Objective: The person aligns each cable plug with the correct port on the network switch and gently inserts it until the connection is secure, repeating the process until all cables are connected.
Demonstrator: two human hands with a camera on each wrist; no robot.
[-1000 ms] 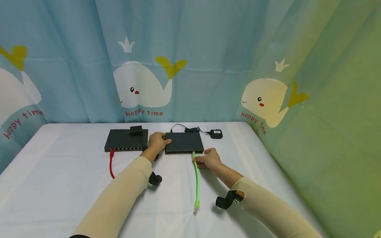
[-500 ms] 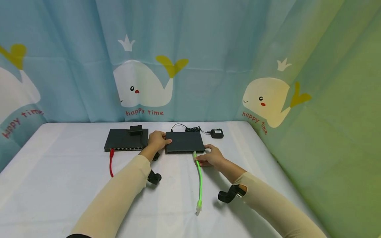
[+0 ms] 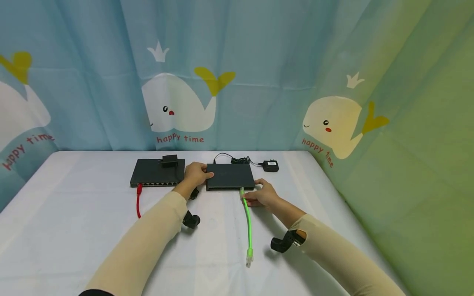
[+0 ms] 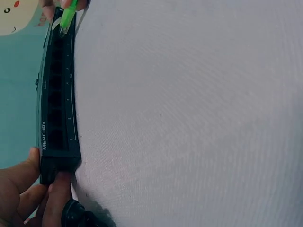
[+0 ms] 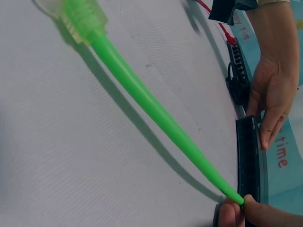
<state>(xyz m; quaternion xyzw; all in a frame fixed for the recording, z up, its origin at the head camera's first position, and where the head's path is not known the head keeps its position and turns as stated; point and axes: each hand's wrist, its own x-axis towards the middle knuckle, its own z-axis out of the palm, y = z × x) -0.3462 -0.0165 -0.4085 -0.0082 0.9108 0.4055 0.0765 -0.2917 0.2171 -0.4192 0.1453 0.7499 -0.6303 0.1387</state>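
A black network switch (image 3: 230, 176) marked MERCURY lies on the table, its row of ports facing the person. My left hand (image 3: 195, 174) grips its left end, thumb on top and fingers against the side, as the left wrist view shows. With thumb and fingers, my right hand (image 3: 263, 195) pinches one plug of a short green network cable (image 3: 249, 224). That plug (image 4: 67, 20) is at a port near the switch's right end; how deep it sits I cannot tell. The cable's other plug (image 5: 85, 19) hangs loose toward the person.
Left of my hand lies a second black switch (image 3: 155, 174) with a red cable (image 3: 138, 203) in its front and a power adapter (image 3: 169, 161) on top. Another adapter (image 3: 270, 166) with a coiled cord (image 3: 240, 160) lies behind. A whale-print curtain (image 3: 252, 115) backs the table.
My right hand has shifted slightly right, and the cable's loose end has swung a little right with it. My left hand stays on the switch.
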